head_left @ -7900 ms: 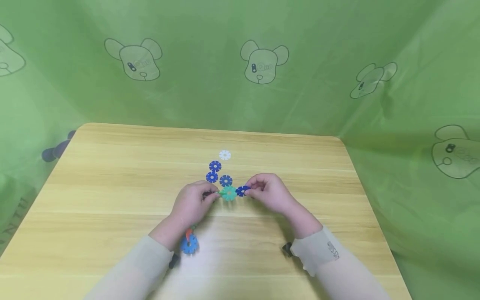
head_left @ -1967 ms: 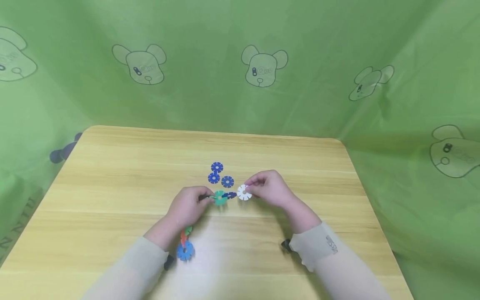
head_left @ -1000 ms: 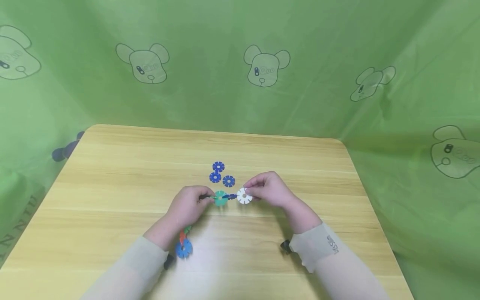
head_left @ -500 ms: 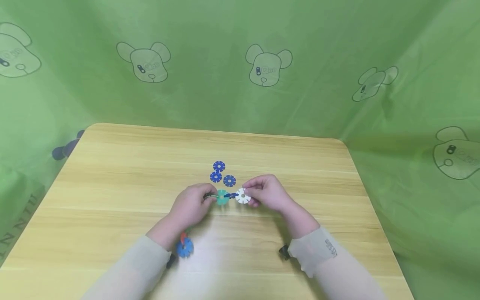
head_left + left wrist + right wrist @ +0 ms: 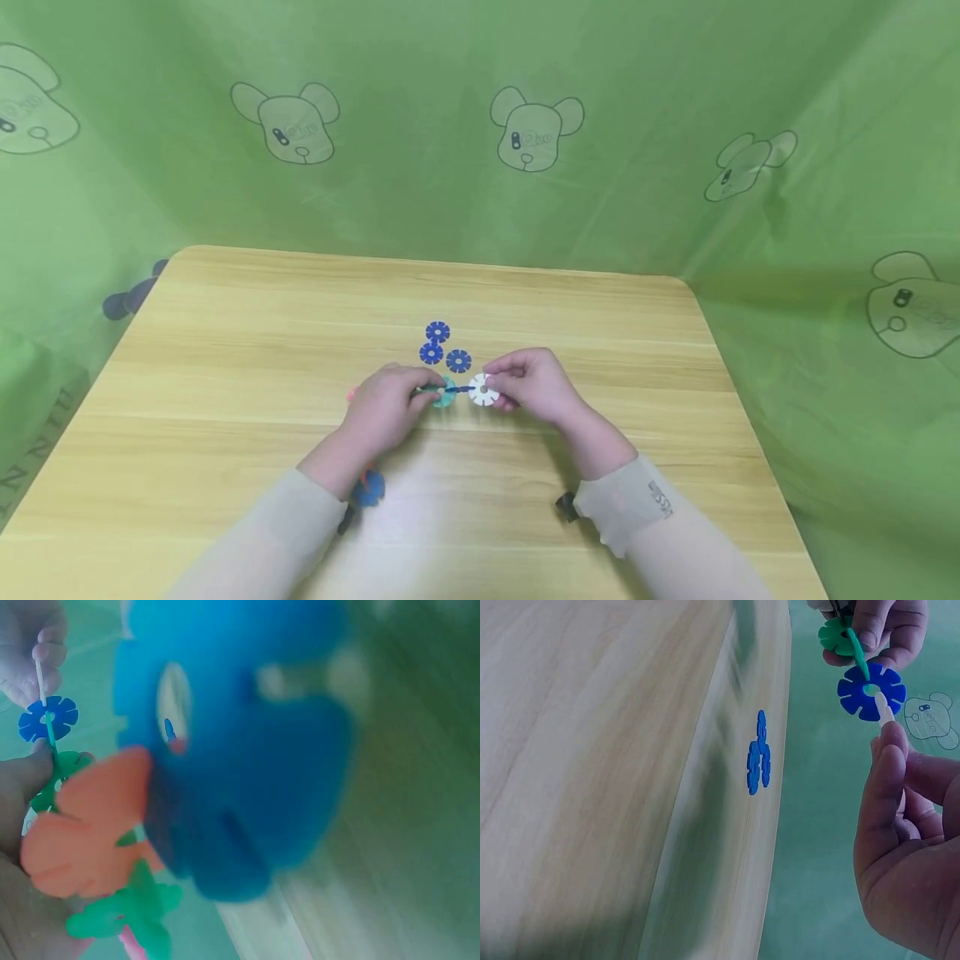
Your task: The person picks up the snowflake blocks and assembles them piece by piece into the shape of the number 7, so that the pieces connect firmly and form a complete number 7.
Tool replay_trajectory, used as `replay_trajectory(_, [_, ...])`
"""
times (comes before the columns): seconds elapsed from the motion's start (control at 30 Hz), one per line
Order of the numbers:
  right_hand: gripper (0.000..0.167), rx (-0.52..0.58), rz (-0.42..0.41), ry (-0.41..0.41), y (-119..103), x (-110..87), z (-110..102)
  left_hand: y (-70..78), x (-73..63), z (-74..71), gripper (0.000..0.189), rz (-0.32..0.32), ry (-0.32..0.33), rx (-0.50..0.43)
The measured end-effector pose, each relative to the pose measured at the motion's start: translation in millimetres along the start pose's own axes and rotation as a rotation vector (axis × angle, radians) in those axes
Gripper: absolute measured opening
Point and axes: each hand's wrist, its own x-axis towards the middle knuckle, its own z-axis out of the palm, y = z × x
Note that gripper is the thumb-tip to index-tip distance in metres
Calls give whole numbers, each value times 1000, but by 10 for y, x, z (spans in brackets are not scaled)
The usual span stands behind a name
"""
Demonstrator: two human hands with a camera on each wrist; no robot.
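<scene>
My left hand [image 5: 390, 406] pinches a green notched disc [image 5: 834, 637] in a chain of interlocking plastic snowflake discs. Beyond those fingertips the chain runs through a teal disc [image 5: 446, 395] to a dark blue disc [image 5: 871, 691]. Between thumb and fingers of my right hand [image 5: 540, 387] is a white notched disc [image 5: 483, 390], its rim meeting that dark blue disc. The chain's other end hangs below my left wrist, with an orange disc [image 5: 90, 832], a green piece [image 5: 135, 911] and a larger-looking blue disc [image 5: 262, 772], blurred close to the camera.
Three loose blue discs [image 5: 431, 353] lie on the wooden table [image 5: 570, 308] just beyond my hands. Green cloth [image 5: 420, 200] with printed bear heads hangs behind and beside the table.
Earlier my right hand held the dark blue disc at the teal one while the white disc lay on the table. Since then it took up the white disc and brought it against the dark blue one.
</scene>
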Motion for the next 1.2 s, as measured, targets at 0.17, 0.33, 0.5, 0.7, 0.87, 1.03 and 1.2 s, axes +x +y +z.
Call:
replay_trajectory(0.17, [21,11,-19,-48,-4,-19,-17,14,5,6,12,21,16,8])
replay_trajectory(0.33, [18,-4,-51,-55,-5,-18,-31,16,14,23,13,70,21,21])
replay_trajectory(0.5, [15,-26,-72,-56,-1,-5,-36,3,18,50,11,111,48,25])
replay_trajectory(0.7, [15,-15,-108,-54,7,-4,0,4,12,75,9,175,100,43])
replay_trajectory(0.87, [16,3,-127,-34,-5,-23,56,15,-10,63,8,178,115,42])
replay_trajectory(1.03, [16,6,-138,-26,-9,-25,75,21,-26,49,8,174,112,38])
replay_trajectory(1.2, [19,5,-102,-52,18,-5,99,-9,-31,19,9,147,64,23])
